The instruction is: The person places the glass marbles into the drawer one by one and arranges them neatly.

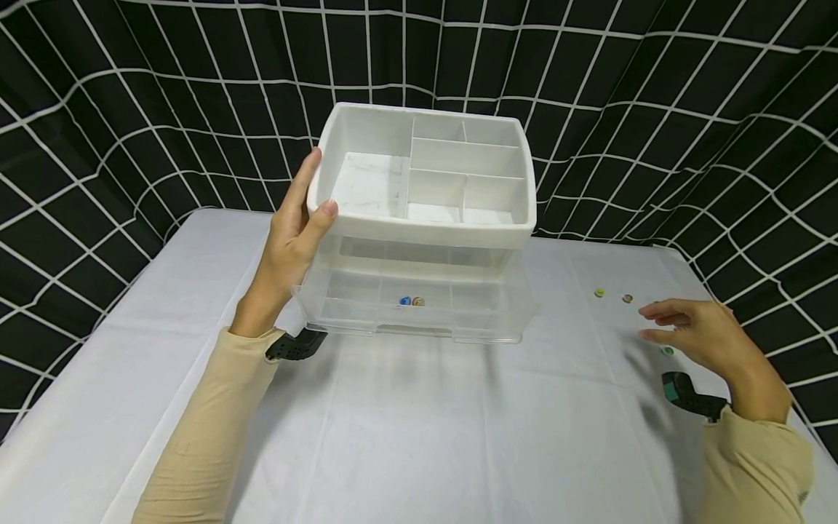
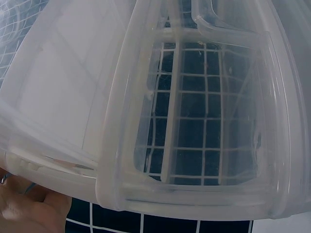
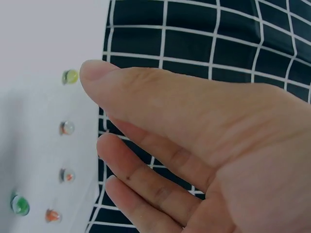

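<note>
A white desktop organizer with a divided top has its clear drawer pulled out at the front. Inside that drawer lie a blue marble and an orange-brown marble. My left hand grips the organizer's left side, thumb on the front rim and fingers along the outer wall. Over the right part of the table hovers my right hand, holding nothing, fingers loosely bent and apart from the thumb. Near it lie a yellow-green marble, a green marble and several clear-and-orange marbles.
A white cloth covers the table. Behind and at both sides hangs a black curtain with a white grid. The organizer's top has one large compartment at left and several small ones at right.
</note>
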### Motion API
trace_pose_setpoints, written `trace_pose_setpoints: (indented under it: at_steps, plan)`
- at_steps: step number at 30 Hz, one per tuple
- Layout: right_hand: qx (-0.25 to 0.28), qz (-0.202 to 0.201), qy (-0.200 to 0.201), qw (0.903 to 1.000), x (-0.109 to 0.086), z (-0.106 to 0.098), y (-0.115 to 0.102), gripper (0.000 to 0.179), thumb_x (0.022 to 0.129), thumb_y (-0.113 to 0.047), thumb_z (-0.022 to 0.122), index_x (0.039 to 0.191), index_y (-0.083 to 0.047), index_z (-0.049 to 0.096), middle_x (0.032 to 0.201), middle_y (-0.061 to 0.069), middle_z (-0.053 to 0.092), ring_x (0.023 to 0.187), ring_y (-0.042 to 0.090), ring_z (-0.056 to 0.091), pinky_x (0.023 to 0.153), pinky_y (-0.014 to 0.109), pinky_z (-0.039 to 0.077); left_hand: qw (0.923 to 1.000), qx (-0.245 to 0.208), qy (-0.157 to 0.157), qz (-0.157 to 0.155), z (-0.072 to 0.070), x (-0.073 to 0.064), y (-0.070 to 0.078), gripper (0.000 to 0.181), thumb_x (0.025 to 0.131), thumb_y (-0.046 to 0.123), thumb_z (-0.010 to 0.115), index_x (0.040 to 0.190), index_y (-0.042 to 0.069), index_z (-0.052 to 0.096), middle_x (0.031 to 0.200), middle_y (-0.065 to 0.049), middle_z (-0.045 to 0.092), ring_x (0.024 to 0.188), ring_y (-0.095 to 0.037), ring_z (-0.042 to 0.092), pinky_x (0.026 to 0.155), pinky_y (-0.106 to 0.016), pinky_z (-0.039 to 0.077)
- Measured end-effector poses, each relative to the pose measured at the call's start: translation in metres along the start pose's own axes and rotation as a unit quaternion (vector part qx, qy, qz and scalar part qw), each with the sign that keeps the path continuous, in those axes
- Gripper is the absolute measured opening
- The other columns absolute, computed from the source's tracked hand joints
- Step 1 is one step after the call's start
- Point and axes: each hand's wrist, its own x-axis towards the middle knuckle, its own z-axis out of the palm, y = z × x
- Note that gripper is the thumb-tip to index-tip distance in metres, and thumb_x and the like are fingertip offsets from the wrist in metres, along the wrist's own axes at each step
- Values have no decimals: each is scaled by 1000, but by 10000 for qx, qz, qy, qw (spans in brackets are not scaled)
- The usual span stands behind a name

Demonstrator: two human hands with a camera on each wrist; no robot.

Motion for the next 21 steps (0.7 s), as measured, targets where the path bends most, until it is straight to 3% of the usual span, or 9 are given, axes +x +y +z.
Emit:
trace_pose_setpoints:
  at_steps: [11, 21]
  plan:
    - [237, 171, -288, 9992, -2, 5, 15, 38, 86, -14, 77, 116, 8, 68, 111, 30, 68, 78, -23, 46, 61, 6, 42, 10000, 12, 11, -3, 1, -1, 1, 63, 101, 5, 46, 159, 12, 22, 162, -3, 29, 124, -22, 47, 100, -20, 42]
    - [32, 377, -357, 9986, -1, 6, 27, 40, 86, -18, 76, 117, 7, 68, 111, 29, 69, 77, -24, 41, 61, 10, 41, 10000, -7, 23, -21, 1, -1, 3, 62, 101, 6, 45, 159, 11, 22, 160, -5, 31, 121, -21, 49, 98, -20, 44]
